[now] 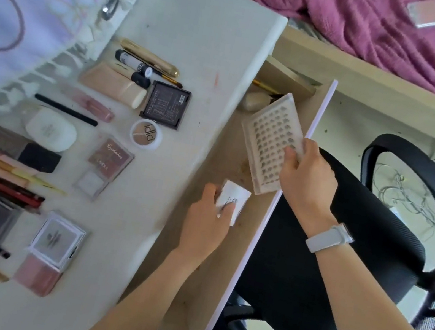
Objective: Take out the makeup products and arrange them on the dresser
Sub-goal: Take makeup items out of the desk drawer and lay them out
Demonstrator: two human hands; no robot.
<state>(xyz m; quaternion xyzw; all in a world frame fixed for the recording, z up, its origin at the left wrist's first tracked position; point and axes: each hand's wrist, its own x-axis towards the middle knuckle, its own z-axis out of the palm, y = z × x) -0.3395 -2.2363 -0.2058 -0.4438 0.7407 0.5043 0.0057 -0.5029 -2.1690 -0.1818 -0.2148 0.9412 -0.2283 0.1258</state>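
Over the open drawer [215, 147], the right hand [306, 174] grips a clear lash tray [269, 142] dotted with rows of clusters, while the left hand [206, 221] pinches a small white box [233, 201].

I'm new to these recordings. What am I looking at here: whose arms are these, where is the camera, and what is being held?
There is no machine: a person works with bare hands, filmed by a camera worn on the head, looking down. The left hand grips a small white box over the open drawer. The right hand, with a watch on its wrist, holds a clear lash tray. On the white dresser to the left, makeup already lies in rows: palettes, pencils, tubes. A black chair stands in front of the drawer.
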